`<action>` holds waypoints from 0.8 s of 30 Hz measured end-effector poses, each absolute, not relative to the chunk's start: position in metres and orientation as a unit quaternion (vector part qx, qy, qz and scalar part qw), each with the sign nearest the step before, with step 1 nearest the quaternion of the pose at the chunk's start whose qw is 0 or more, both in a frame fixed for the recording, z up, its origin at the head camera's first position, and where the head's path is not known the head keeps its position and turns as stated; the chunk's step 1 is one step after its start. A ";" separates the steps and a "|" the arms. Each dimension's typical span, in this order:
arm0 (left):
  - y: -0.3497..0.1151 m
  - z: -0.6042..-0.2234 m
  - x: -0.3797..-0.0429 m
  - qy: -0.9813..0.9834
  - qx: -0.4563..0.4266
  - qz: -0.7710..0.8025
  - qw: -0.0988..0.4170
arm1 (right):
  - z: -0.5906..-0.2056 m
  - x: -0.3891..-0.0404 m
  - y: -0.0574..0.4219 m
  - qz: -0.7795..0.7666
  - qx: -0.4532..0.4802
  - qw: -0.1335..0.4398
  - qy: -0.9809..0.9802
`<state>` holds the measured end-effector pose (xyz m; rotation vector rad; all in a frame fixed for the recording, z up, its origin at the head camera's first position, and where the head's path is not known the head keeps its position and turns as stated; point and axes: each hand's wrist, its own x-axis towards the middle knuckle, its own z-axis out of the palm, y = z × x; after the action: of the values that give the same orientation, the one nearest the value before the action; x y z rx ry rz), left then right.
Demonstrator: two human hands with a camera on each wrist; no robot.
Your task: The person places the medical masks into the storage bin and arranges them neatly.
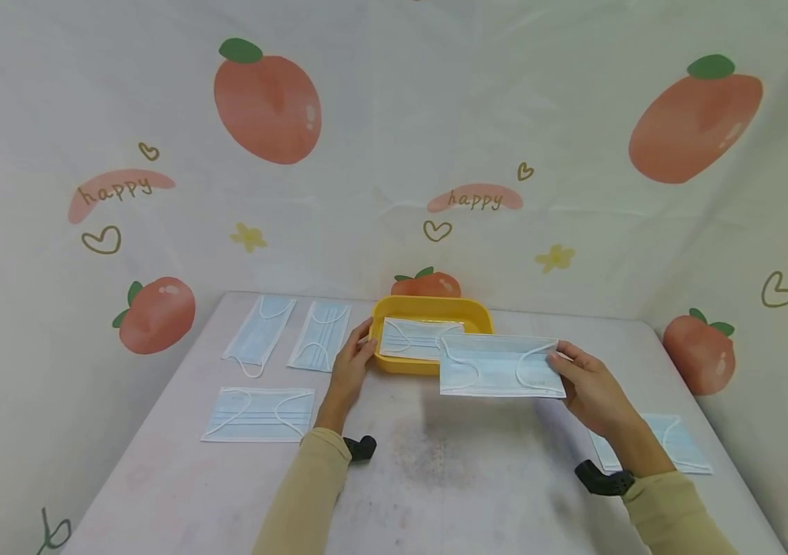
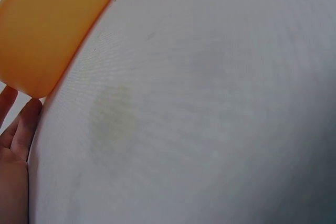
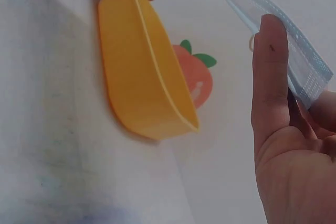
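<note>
A yellow plastic tray stands near the back of the table, with a pale blue face mask lying in it. My left hand rests its fingertips against the tray's left end; the left wrist view has these fingers nearly straight at the wall. Over the tray's front right part, my right hand pinches another blue face mask by its right edge, thumb in front. That mask is held flat and hides part of the tray. The right wrist view shows the thumb against it.
Two masks lie at the back left, one slanted mask and one pleated mask. A third mask lies nearer the front. Behind my right wrist, a mask is partly hidden. A fruit-printed cloth hangs behind the table.
</note>
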<state>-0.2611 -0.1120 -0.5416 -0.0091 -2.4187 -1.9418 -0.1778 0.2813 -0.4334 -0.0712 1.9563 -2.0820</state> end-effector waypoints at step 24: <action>-0.113 -0.542 -0.262 -0.783 -0.006 -0.621 0.021 | -0.415 -0.221 0.248 -0.752 0.033 0.135 0.644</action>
<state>-0.2615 -0.1129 -0.5415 -0.0179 -2.4280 -1.9253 -0.2214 0.2483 -0.4148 0.0970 1.8665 -2.1787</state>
